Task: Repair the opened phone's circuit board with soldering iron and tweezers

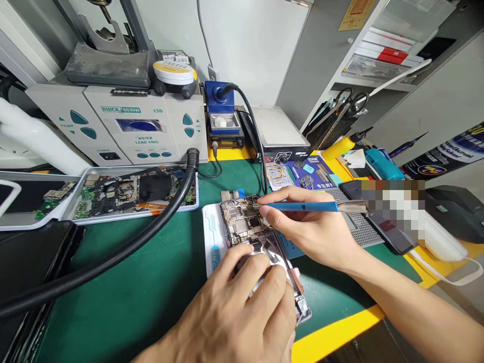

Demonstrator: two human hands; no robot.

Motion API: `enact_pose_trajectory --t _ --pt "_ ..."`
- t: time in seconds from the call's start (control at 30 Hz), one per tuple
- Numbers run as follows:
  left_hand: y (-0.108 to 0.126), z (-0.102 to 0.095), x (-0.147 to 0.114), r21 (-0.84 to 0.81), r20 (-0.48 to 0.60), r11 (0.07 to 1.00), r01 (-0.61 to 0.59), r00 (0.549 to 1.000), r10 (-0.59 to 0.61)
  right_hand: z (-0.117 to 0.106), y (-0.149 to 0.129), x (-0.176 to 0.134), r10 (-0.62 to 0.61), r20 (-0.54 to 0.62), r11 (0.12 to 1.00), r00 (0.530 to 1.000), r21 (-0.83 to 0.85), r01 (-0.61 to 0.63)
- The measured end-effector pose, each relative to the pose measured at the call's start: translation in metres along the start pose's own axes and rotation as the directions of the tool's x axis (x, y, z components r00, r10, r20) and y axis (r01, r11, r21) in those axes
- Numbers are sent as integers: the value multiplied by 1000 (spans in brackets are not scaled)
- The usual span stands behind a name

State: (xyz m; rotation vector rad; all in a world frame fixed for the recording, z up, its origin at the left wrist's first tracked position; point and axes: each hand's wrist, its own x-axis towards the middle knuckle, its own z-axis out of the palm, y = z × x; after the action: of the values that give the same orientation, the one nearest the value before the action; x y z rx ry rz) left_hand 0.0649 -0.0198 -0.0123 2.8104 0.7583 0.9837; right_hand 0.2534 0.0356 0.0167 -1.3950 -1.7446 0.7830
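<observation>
An opened smartphone (242, 222) lies tilted on a white and blue pad (212, 242), its circuit board and silvery lower part showing. My left hand (242, 302) is curled over the phone's lower half, its fingers bent and gripping it; the thumb is hidden. Between the thumb and fingers of my right hand (302, 227) is a blue-handled pry tool (313, 206). The tool lies nearly level, with its narrow end at the upper circuit board and a flat metal blade sticking out to the right. Whether the narrow end touches the board, I cannot tell.
A hot air station (151, 121) stands at the back left, its black hose (151, 227) crossing the green mat (132, 287). Trays of circuit boards (136, 194) sit beneath it. Behind are a soldering iron stand (223, 116) and hot plate (280, 131); a dark phone (381, 232) lies right.
</observation>
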Motion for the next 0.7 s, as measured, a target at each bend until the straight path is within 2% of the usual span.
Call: enact_pose_trajectory --t 0.5,0.7 --pt "1 0 0 9 5 1000 16 1000 -16 0 -1 1 0 8 1000 1000 -27 1" --pt "2 1 0 9 12 1000 20 1000 -20 1 -2 1 22 0 999 1000 24 -22"
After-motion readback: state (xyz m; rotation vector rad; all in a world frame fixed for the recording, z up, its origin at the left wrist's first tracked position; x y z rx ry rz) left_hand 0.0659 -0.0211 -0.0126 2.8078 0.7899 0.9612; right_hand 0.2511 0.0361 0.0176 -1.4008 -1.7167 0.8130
